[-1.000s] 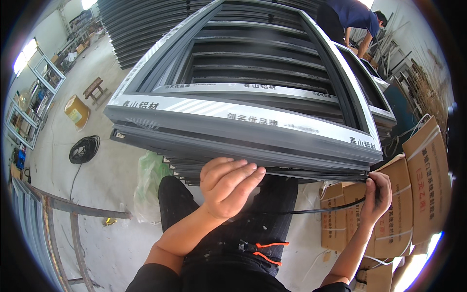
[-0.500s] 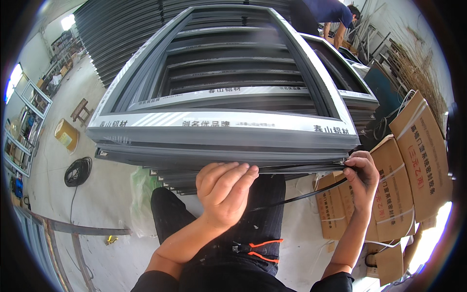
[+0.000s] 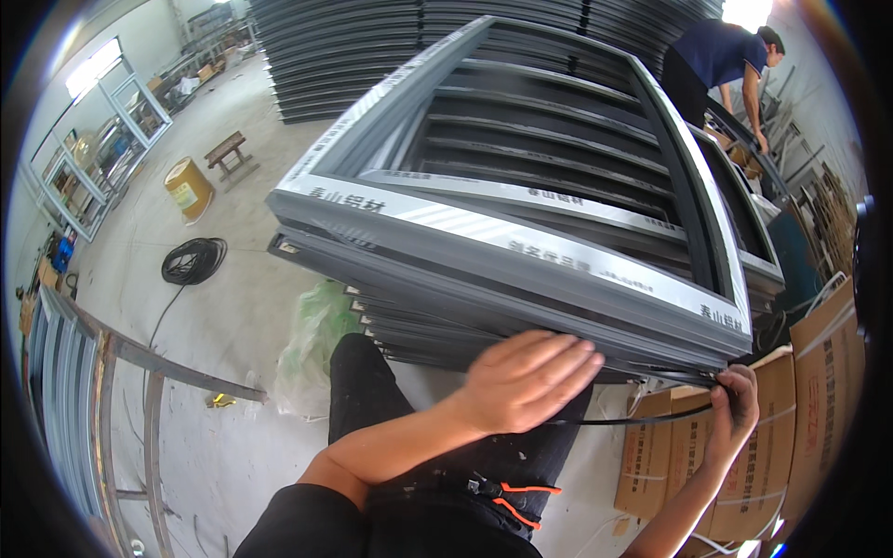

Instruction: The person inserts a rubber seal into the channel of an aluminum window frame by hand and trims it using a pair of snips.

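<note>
A stack of grey metal window frames (image 3: 595, 244) with white printed film stands before me. My left hand (image 3: 535, 383) lies along the front side of an upper frame, its fingers stretched out close together. At the near right corner my right hand (image 3: 735, 409) pinches a thin black rubber sealing strip (image 3: 642, 421) against the frame's edge. From those fingers a length of the strip runs left, below my left hand and over my dark trousers. The strip's part under the left fingers is hidden. Orange-handled pliers (image 3: 521, 498) rest at my thigh.
Cardboard boxes (image 3: 763, 465) stand close on the right. A person in dark blue (image 3: 716, 60) bends over at the far right. Left are a black coil (image 3: 193, 261), a yellow drum (image 3: 189, 190), a small stool (image 3: 229, 158), a metal rack (image 3: 177, 367) and crumpled clear plastic (image 3: 321, 344).
My view has swung left, so the stack appears turned and farther right. The left hand's curled fingers have straightened along the frame. The right hand still pinches the strip at the corner.
</note>
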{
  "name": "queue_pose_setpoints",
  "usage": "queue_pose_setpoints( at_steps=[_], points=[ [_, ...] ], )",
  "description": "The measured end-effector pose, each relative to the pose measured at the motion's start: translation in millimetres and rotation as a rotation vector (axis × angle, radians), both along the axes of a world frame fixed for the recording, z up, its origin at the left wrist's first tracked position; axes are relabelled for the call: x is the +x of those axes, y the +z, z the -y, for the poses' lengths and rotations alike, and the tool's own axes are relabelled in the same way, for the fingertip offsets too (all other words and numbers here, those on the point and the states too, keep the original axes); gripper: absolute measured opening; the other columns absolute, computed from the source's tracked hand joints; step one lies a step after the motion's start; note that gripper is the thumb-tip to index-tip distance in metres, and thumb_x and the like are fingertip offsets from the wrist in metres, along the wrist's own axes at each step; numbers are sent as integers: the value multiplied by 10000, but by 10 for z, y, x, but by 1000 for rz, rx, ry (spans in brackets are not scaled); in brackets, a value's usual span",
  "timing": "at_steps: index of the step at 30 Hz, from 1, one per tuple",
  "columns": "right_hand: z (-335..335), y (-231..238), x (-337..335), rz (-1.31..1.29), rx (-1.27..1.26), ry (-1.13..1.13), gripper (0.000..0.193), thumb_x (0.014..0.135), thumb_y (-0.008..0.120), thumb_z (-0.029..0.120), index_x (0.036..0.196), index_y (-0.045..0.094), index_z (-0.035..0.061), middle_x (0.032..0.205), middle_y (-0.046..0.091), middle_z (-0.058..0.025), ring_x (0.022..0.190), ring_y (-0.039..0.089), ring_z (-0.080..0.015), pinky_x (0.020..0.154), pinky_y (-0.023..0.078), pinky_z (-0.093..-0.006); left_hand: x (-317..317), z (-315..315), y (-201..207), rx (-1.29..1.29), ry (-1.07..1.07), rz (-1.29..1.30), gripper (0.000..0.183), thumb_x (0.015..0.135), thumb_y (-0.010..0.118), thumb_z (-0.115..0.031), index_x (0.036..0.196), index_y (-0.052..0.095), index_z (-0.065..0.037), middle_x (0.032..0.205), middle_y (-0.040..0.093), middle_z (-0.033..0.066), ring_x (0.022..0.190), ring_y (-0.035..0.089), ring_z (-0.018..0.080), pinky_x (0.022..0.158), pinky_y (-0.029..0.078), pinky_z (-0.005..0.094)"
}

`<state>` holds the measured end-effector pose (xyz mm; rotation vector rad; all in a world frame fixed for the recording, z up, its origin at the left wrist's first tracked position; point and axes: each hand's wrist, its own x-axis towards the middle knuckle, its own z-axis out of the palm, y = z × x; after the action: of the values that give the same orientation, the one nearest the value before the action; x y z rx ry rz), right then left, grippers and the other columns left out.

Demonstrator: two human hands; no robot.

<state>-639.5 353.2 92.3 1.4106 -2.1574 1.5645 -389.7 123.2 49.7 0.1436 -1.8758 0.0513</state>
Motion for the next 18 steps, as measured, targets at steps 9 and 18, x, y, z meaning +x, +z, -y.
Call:
queue_pose_setpoints(
  at_steps=[9, 18],
  points=[
    [-164, -20, -238, -84, 64, 35, 81, 972, 620, 36, 1014, 622, -33, 1119, 587, -110, 1044, 558, -196, 964, 413, -287, 1737, 1234, -29, -6, 443, -61, 206, 879, 709, 35, 1079, 741, -7, 1110, 752, 156, 1111, 703, 328, 977, 549, 478],
    [447, 874, 109, -396, -89, -61, 38, 950, 586, -42, 927, 616, -48, 1031, 632, -132, 975, 603, -218, 884, 453, -300, 1670, 869, 185, 177, 620, -60, 257, 887, 701, 18, 1142, 732, 4, 1178, 718, 157, 1181, 661, 342, 1022, 508, 447]
  ],
)
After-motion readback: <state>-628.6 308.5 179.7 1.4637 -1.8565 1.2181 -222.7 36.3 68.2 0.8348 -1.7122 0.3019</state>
